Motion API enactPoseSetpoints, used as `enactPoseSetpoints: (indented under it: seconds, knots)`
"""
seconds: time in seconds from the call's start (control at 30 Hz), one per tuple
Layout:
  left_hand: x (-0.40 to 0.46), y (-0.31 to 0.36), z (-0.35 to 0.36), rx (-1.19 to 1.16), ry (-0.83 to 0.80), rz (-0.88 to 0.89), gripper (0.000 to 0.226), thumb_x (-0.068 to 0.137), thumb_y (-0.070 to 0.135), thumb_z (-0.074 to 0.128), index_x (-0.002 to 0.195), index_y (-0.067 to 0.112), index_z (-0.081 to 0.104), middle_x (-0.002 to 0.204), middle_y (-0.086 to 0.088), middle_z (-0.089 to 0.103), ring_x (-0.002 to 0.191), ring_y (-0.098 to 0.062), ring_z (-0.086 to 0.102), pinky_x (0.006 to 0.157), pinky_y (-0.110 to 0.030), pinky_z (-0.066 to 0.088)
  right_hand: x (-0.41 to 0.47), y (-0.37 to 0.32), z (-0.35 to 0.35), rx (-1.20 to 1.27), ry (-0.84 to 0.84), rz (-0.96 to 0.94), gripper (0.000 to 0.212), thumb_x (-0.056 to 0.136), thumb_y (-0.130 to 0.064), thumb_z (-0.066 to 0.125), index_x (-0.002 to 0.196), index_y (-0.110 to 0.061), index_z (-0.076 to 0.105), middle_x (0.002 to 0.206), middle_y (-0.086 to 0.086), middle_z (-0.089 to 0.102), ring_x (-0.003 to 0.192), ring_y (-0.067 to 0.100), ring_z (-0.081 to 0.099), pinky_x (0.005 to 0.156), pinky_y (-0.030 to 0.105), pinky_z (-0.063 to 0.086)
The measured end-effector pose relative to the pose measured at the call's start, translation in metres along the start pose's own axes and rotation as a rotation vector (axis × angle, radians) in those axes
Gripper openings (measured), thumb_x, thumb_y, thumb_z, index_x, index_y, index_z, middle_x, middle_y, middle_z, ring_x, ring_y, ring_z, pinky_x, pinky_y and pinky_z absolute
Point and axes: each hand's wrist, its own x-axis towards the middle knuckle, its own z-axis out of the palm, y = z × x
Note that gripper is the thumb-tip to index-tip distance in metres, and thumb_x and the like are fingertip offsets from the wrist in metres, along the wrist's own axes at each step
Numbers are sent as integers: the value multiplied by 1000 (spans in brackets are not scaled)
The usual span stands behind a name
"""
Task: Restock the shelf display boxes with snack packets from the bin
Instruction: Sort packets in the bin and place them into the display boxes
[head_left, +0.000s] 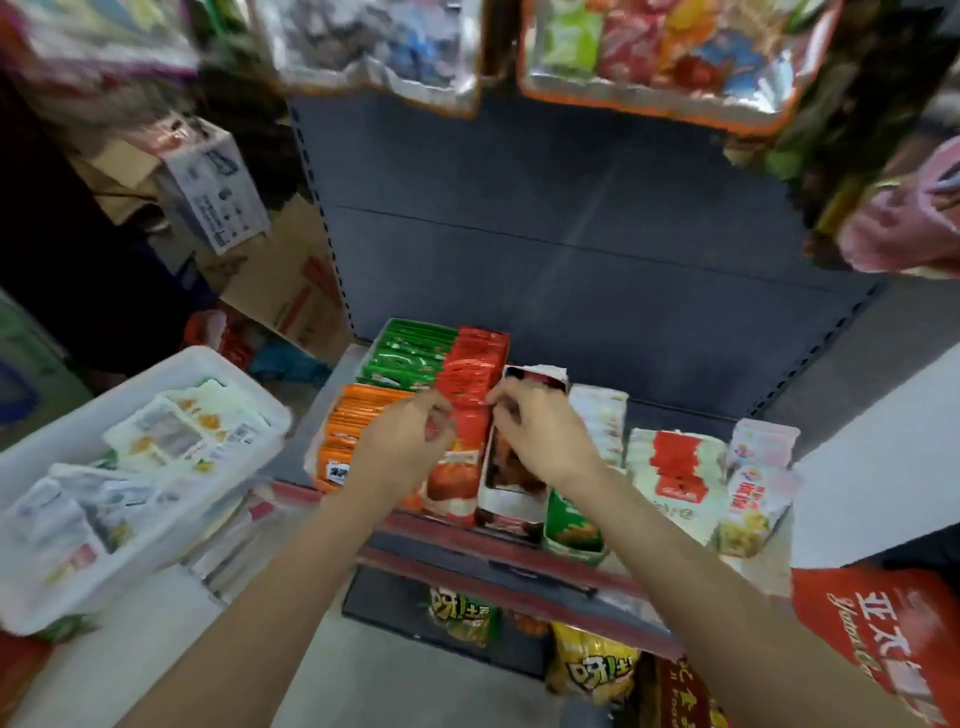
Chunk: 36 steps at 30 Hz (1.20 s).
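On the lower shelf (519, 564), my left hand (400, 449) and right hand (543, 434) are both at the row of red packets (467, 395) standing in their display box. Left fingers (434, 415) are curled and appear to pinch the packet tops; right fingers (501, 410) are curled against the row's right edge, beside the white open-topped box (511, 488). Motion blur prevents confirming the exact contact of either hand. Orange packets (353, 431) sit just left of the red row, green packets (410, 353) behind them. The white bin (62, 447), well to my left, holds more pale packets (171, 436).

Assessment: the step in hand is squaring up the red row. Recommended practice: keep packets upright, faces forward, pressed evenly back, and avoid creasing the foil tops or displacing the neighbouring orange row.
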Motion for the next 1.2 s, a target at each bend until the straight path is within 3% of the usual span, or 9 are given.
enactPoseSetpoints:
  seconds: [0.07, 0.23, 0.33, 0.57, 0.67, 0.83, 0.93, 1.07, 1.2]
  knots:
    - [-7, -47, -29, 28, -23, -71, 20, 91, 24, 57, 108, 16, 61, 81, 1, 59, 76, -17, 55, 62, -28, 37, 14, -42, 37, -14, -42, 0, 22, 90, -15, 49, 107, -18, 63, 110, 6, 66, 102, 25, 60, 81, 36, 48]
    - [-27, -167, -93, 25, -106, -241, 21, 90, 22, 50, 101, 8, 62, 94, -16, 67, 90, -35, 62, 77, -45, 50, 47, -139, 131, -66, -225, 13, 23, 89, -13, 48, 105, -12, 65, 106, 14, 67, 102, 32, 61, 82, 41, 49]
    - [-43, -227, -122, 49, -77, -330, 19, 92, 21, 50, 98, 8, 63, 96, -13, 68, 91, -32, 62, 78, -40, 50, 63, -186, 181, -57, -302, 18, 23, 89, -9, 47, 105, -11, 63, 107, 15, 66, 102, 32, 60, 80, 39, 49]
    - [-57, -344, -155, 58, -136, -472, 31, 91, 17, 56, 120, 8, 55, 123, -12, 57, 111, -29, 53, 96, -38, 43, 96, -242, 276, -104, -462, 52, 35, 93, -17, 46, 128, -13, 47, 126, 11, 47, 116, 29, 47, 88, 38, 45]
    - [-52, -377, -160, 46, -232, -548, 40, 91, 19, 56, 129, 12, 48, 127, -14, 54, 113, -32, 54, 94, -42, 47, 113, -251, 304, -150, -530, 68, 46, 95, -25, 48, 138, -12, 37, 130, 11, 42, 120, 29, 44, 92, 41, 45]
    - [-32, -422, -161, 294, -421, -385, 70, 89, 40, 58, 146, 15, 27, 152, -6, 29, 137, -23, 31, 108, -36, 31, 143, -260, 348, -304, -567, 40, 53, 94, -35, 50, 138, -8, 36, 130, 13, 51, 118, 29, 50, 98, 38, 37]
    - [-27, -453, -159, 487, -501, -328, 79, 88, 45, 57, 149, 16, 18, 157, -7, 14, 144, -22, 17, 113, -36, 21, 161, -258, 385, -429, -650, 106, 72, 91, -48, 50, 142, -2, 27, 140, 17, 43, 126, 32, 43, 107, 43, 31]
    - [-32, -481, -157, 519, -410, -325, 68, 83, 33, 61, 142, 11, 33, 146, -10, 37, 133, -26, 37, 106, -44, 34, 165, -263, 421, -469, -767, 224, 103, 83, -55, 60, 146, 5, 5, 152, 32, 6, 143, 42, 6, 116, 47, 13]
    - [-33, -494, -161, 444, -284, -216, 52, 84, 26, 66, 131, 11, 49, 135, -10, 47, 126, -30, 43, 104, -43, 31, 160, -270, 433, -490, -722, 278, 83, 95, -28, 52, 145, 10, -3, 149, 38, -4, 142, 48, 0, 116, 49, 13]
